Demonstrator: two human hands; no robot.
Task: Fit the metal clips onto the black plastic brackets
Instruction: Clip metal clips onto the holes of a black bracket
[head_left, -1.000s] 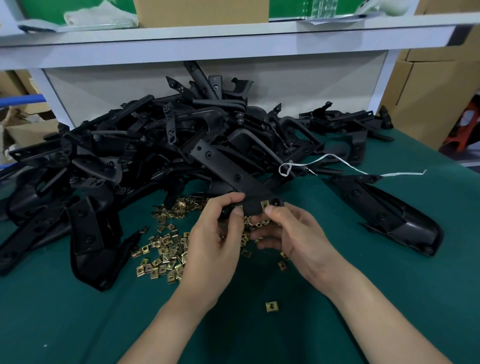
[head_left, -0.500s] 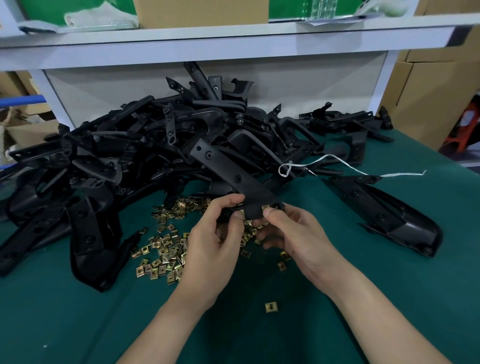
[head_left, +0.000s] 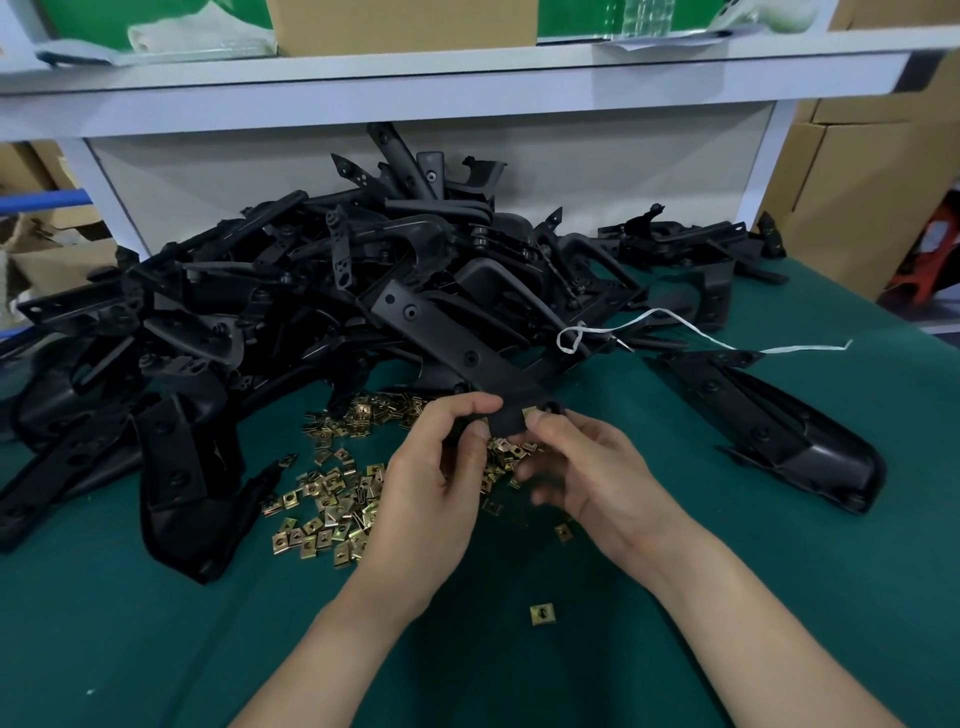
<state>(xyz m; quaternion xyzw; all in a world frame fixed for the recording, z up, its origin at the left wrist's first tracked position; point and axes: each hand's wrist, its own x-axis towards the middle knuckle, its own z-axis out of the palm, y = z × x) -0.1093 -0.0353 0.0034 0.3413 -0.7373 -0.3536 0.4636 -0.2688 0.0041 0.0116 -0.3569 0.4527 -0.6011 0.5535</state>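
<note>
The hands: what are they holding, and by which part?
Both the left hand and right hand grip one long black bracket by its near end, where the right thumb presses a metal clip.

The green table (head_left: 156, 649) carries heaped black brackets (head_left: 363, 291), scattered metal clips (head_left: 332, 499) and white string (head_left: 805, 348).

Held bracket (head_left: 441, 340): black plastic, matt, smooth-faced. Piled brackets (head_left: 426, 244): same plastic, faint sheen seen on curved parts. Metal clips (head_left: 332, 488): brass-toned, shiny, light reflected. Table cover (head_left: 779, 597): green cloth, matt, felt-like. String (head_left: 800, 349): white, dull. Boxes (head_left: 857, 208): brown cardboard, matt.
</note>
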